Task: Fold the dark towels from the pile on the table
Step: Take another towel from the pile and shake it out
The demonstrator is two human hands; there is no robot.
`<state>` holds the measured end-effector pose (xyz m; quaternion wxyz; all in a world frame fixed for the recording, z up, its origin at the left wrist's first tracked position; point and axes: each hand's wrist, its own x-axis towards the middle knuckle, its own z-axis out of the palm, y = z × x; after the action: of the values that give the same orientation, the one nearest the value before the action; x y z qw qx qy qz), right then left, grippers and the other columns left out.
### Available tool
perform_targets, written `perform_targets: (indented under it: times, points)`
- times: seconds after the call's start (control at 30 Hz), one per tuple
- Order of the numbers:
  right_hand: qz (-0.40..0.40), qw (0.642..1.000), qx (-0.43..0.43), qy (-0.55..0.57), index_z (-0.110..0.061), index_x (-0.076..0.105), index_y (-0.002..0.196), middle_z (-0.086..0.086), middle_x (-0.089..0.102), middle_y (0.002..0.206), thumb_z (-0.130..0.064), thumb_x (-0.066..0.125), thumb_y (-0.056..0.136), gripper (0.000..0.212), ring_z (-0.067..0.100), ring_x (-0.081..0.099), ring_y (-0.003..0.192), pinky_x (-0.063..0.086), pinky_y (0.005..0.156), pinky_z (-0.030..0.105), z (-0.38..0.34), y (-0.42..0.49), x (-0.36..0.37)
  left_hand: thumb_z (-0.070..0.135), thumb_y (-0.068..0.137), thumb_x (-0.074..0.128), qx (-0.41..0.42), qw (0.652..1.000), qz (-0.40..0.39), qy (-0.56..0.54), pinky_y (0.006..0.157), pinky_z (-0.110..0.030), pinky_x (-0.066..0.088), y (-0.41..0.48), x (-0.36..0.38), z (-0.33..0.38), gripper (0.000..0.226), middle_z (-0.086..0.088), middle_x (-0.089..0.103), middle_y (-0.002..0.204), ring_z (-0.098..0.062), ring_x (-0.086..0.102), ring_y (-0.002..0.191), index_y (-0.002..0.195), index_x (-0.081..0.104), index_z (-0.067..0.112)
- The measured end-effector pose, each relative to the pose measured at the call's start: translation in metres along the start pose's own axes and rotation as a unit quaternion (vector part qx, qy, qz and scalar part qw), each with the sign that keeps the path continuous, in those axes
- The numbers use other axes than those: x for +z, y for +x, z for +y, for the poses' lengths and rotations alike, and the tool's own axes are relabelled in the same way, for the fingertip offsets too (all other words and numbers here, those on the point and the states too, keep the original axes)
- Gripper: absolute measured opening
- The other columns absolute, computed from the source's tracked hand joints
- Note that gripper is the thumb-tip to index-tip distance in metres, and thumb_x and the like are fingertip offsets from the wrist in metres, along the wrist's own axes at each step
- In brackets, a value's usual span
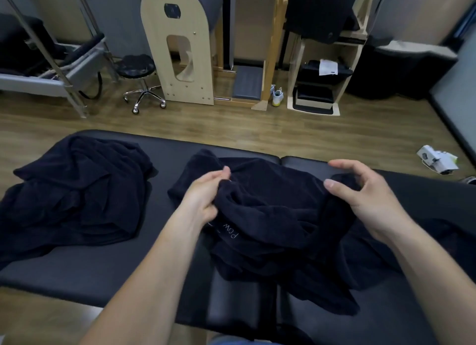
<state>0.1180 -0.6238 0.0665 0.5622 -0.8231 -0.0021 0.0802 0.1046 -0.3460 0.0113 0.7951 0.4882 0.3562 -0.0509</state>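
**Both hands on one dark towel**

I have a crumpled dark towel [270, 216] in front of me on the black padded table [103, 272]. My left hand [203, 195] is closed on a bunched fold at the towel's left side, fingers curled into the cloth. My right hand [368, 198] pinches the right edge between thumb and fingers, with the index finger stretched out above it. Pale stitched letters show on the fabric just below my left wrist. The pile of dark towels [77, 190] lies rumpled at the table's left end, apart from the one I hold. Beyond the table, a rolling stool [139, 69] stands on the wooden floor [231, 128].
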Motion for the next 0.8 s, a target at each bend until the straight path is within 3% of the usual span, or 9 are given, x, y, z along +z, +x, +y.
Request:
perform_targets:
  times: [0.07,0.13,0.23,0.33,0.43,0.5,0.6,0.7,0.8]
  points:
    - [-0.025,0.999,-0.005,0.034,-0.045,0.067,0.106,0.001,0.071,0.092,-0.016,0.068,0.091,0.032,0.017,0.066,0.095,0.051,0.087,0.036,-0.001,-0.003,0.007,0.025,0.092,0.068,0.003,0.999,-0.039,0.018,0.057,-0.025,0.058,-0.011,0.008,-0.006,0.019,-0.005,0.070,0.082,-0.013,0.068,0.069,0.099,0.071,0.007]
    - [-0.049,0.997,-0.003,0.061,-0.043,0.068,0.103,0.008,0.067,0.081,-0.006,0.059,0.095,0.038,0.023,0.063,0.081,0.049,0.077,0.039,-0.002,-0.005,0.018,0.018,0.093,0.065,0.012,0.996,-0.086,-0.002,0.063,-0.025,0.059,-0.021,0.019,-0.009,0.015,-0.006,0.072,0.085,-0.014,0.069,0.074,0.095,0.072,0.005]
    - [-0.080,0.997,-0.019,0.013,-0.033,0.069,0.090,0.016,0.064,0.078,0.006,0.051,0.089,0.043,0.021,0.050,0.066,0.040,0.062,0.032,0.001,-0.010,0.046,-0.003,0.092,0.060,0.016,0.986,-0.165,-0.030,0.067,-0.018,0.057,-0.037,0.042,-0.019,0.009,-0.010,0.071,0.088,-0.011,0.072,0.072,0.093,0.069,-0.003]
    - [-0.080,0.997,0.007,-0.014,-0.032,0.060,0.084,0.004,0.060,0.070,0.004,0.048,0.085,0.038,0.013,0.044,0.057,0.037,0.060,0.034,0.011,-0.016,0.069,-0.009,0.090,0.060,0.018,0.977,-0.214,0.018,0.073,-0.019,0.057,-0.045,0.048,-0.034,0.013,-0.014,0.072,0.092,-0.014,0.072,0.079,0.098,0.070,-0.005]
    - [-0.085,0.994,0.052,0.036,-0.035,0.058,0.091,0.008,0.069,0.083,0.000,0.056,0.084,0.036,0.020,0.056,0.068,0.048,0.069,0.049,0.019,-0.021,0.070,-0.023,0.081,0.055,0.060,0.966,-0.232,0.102,0.077,-0.019,0.054,-0.045,0.040,-0.040,0.040,-0.008,0.070,0.087,-0.010,0.067,0.083,0.105,0.073,0.004]
    - [-0.099,0.991,0.044,0.074,-0.031,0.057,0.094,0.010,0.072,0.087,-0.008,0.066,0.081,0.028,0.023,0.063,0.077,0.053,0.080,0.050,0.022,-0.024,0.069,-0.026,0.075,0.053,0.113,0.948,-0.234,0.184,0.082,-0.019,0.053,-0.044,0.037,-0.043,0.053,-0.006,0.072,0.092,-0.007,0.064,0.088,0.105,0.074,0.012]
    - [-0.100,0.991,0.025,0.084,-0.020,0.056,0.096,0.003,0.073,0.081,-0.008,0.077,0.081,0.028,0.012,0.064,0.075,0.054,0.076,0.037,0.025,-0.025,0.069,-0.020,0.076,0.064,0.173,0.922,-0.243,0.249,0.092,-0.023,0.053,-0.041,0.034,-0.043,0.047,-0.008,0.074,0.101,-0.007,0.063,0.093,0.104,0.076,0.016]
    - [-0.100,0.989,0.037,0.104,-0.017,0.059,0.098,0.002,0.070,0.080,-0.008,0.080,0.078,0.031,0.013,0.061,0.076,0.053,0.078,0.037,0.027,-0.024,0.066,-0.013,0.077,0.073,0.190,0.909,-0.263,0.261,0.081,-0.020,0.052,-0.039,0.029,-0.044,0.037,0.001,0.069,0.089,-0.004,0.061,0.081,0.101,0.075,0.015]
    - [-0.082,0.973,0.071,0.202,-0.009,0.060,0.102,0.013,0.074,0.092,0.003,0.070,0.085,0.022,0.026,0.069,0.085,0.056,0.083,0.041,0.026,-0.023,0.061,-0.001,0.076,0.081,0.254,0.892,-0.215,0.305,0.067,-0.016,0.045,-0.037,0.028,-0.043,0.028,0.012,0.066,0.076,-0.001,0.052,0.063,0.090,0.076,0.023]
